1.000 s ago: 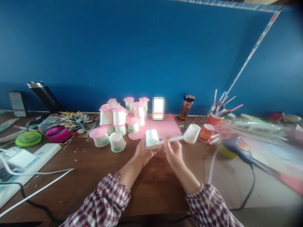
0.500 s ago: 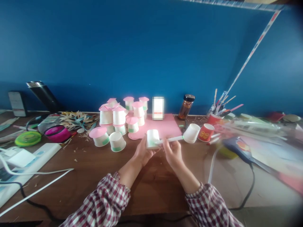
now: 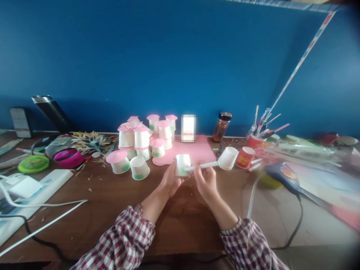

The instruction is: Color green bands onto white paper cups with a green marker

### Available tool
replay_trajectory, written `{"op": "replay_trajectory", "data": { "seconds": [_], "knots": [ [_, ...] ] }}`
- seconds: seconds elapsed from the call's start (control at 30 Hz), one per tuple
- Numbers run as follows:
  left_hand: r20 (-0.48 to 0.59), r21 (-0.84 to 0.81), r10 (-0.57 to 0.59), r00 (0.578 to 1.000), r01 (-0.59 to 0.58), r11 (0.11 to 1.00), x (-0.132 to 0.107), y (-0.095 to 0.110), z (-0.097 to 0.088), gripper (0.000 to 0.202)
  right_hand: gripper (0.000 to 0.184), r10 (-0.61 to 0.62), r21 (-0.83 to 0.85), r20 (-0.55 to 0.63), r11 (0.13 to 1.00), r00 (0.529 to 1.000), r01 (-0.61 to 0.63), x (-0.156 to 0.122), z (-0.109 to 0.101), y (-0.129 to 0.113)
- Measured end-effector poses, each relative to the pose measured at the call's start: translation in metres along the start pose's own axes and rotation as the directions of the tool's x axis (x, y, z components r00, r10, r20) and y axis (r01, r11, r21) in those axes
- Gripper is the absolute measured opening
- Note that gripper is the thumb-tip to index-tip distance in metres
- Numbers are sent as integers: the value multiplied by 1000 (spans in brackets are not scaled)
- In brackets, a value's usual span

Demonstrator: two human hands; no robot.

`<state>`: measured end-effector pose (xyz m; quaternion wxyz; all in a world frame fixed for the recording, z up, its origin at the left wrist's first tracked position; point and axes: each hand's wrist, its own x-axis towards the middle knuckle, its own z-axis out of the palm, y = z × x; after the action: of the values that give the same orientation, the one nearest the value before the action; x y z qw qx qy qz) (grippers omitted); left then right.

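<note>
My left hand (image 3: pixel 170 180) is closed round a small white paper cup (image 3: pixel 182 164), held upside down just above the brown table. My right hand (image 3: pixel 206 181) pinches a white pen with a green band (image 3: pixel 203 165), and its tip touches the cup's green-marked side. Behind the cup lies a pink paper sheet (image 3: pixel 198 149). To the left stands a cluster of white cups with pink paper lids (image 3: pixel 144 138). Another upturned white cup (image 3: pixel 139 168) stands left of my left hand.
A tipped white cup (image 3: pixel 228 158), a red cup (image 3: pixel 245 157), a brown jar (image 3: pixel 222 127) and a pot of brushes (image 3: pixel 257 138) are at right. A blue glue gun (image 3: pixel 282 177) with cable lies right. A power strip (image 3: pixel 33 192), cords, pink bowl (image 3: pixel 68 158) and green disc (image 3: pixel 33 164) are at left.
The cup in my left hand has turned slightly and shifted a little to the right; the pen tip stays at its side. Everything else is still.
</note>
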<state>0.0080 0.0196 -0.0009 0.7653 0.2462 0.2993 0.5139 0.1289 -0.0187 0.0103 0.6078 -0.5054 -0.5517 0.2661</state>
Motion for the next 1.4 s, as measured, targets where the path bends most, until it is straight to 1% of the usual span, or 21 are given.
{"op": "replay_trajectory", "data": {
  "seconds": [0.17, 0.3, 0.43, 0.57, 0.67, 0.73, 0.83, 0.87, 0.97, 1.1, 1.27, 1.4],
  "knots": [
    [-81, -22, 29, 996, -31, 999, 2, -1, -2, 43, 18, -4, -36, 43, 999, 999, 6, 0, -1, -1],
    [-28, -12, 2, 1000, -2, 1000, 1, -1, -2, 42, 17, 0, -39, 14, 999, 1000, 0, 0, -1, -1],
    [-85, -19, 32, 996, -34, 999, 2, -2, -3, 41, 16, -3, -26, 47, 1000, 999, 4, 0, -1, -1],
    [-45, -21, 16, 999, -17, 1000, 4, -3, -5, 42, 15, 3, -7, 8, 1000, 1000, -3, 0, -1, 1],
    [-68, -33, 26, 997, -28, 999, 5, -3, -6, 42, 15, 26, 13, 50, 1000, 998, -26, 2, -1, 2],
    [-73, -24, 33, 997, -35, 999, 4, -2, -5, 42, 16, 36, 27, 57, 999, 998, -38, 2, -1, 1],
    [-24, -12, 21, 999, -21, 1000, 3, -1, -5, 42, 16, 38, 42, 22, 998, 999, -39, 3, -2, 0],
    [-23, -15, 17, 1000, -18, 1000, 3, -1, -4, 42, 16, 38, 39, 25, 999, 999, -39, 3, -2, -1],
    [-60, -28, 27, 998, -29, 999, 4, -1, -4, 43, 18, 34, 11, 51, 999, 998, -35, 3, -3, -2],
    [-27, -21, 15, 1000, -15, 1000, 3, -1, -4, 41, 20, 21, 19, 23, 1000, 1000, -21, 3, -3, -3],
    [-89, -50, 41, 995, -46, 998, 3, -1, -4, 38, 22, 38, 2, 49, 999, 998, -38, 3, -3, -3],
    [-53, -56, 30, 998, -33, 998, 2, 0, -4, 37, 24, 27, 13, 24, 1000, 999, -27, 3, -4, -2]
  ]
}}
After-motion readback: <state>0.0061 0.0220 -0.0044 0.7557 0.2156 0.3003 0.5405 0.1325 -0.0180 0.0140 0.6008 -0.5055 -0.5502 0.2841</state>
